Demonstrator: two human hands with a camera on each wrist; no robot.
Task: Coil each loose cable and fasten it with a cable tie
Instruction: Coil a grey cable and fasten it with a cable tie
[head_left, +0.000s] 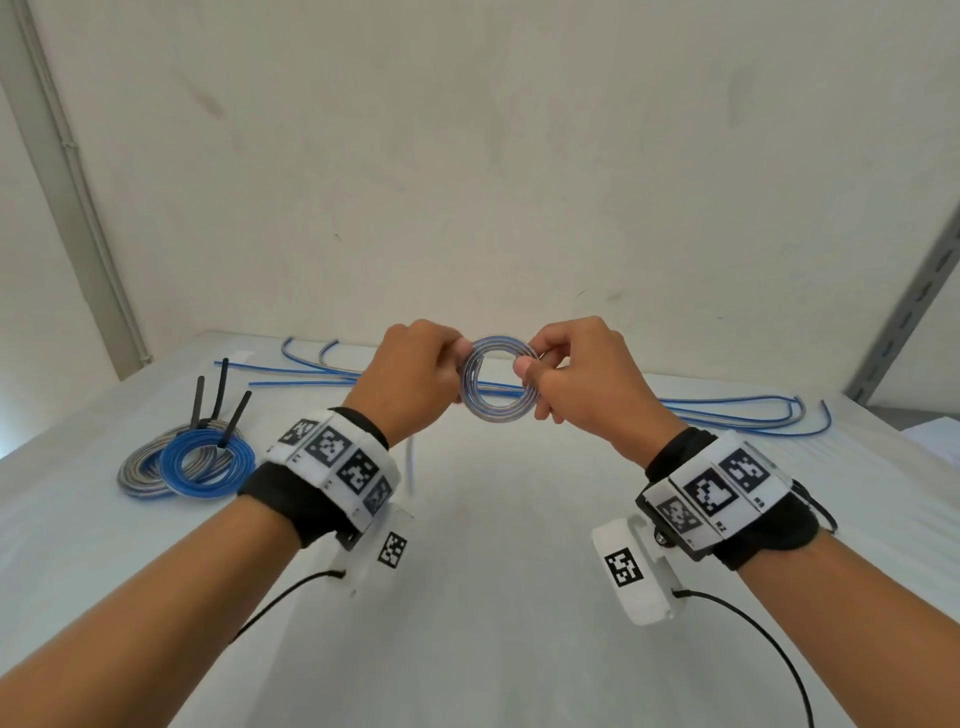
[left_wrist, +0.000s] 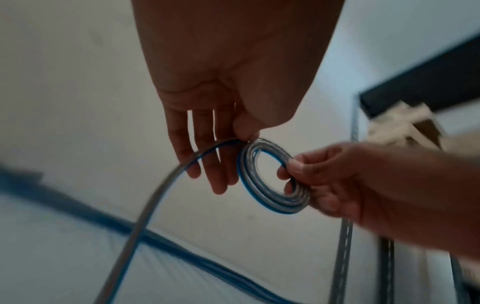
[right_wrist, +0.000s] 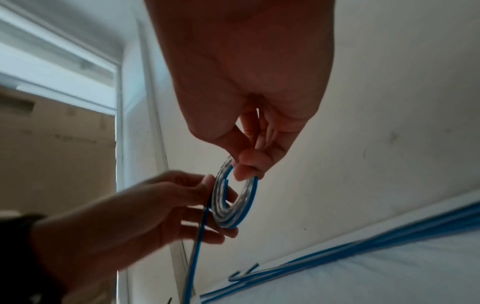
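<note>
Pinching a small coil (head_left: 496, 381) between both hands above the table (head_left: 493, 597), left hand (head_left: 410, 382) gripped its left rim, right hand (head_left: 576, 382) its right rim, loose cables (head_left: 727, 408) lay beyond, tied coils (head_left: 189, 460) left of the left hand.

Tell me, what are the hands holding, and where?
Both hold one small cable coil: left hand pinches its left rim, right hand pinches its right rim.

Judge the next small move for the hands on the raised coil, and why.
Probably wind one more turn: the right hand pinches the coil while the left hand holds its other side, and a loose tail hangs from it toward the table. No tie is on it yet.
</note>
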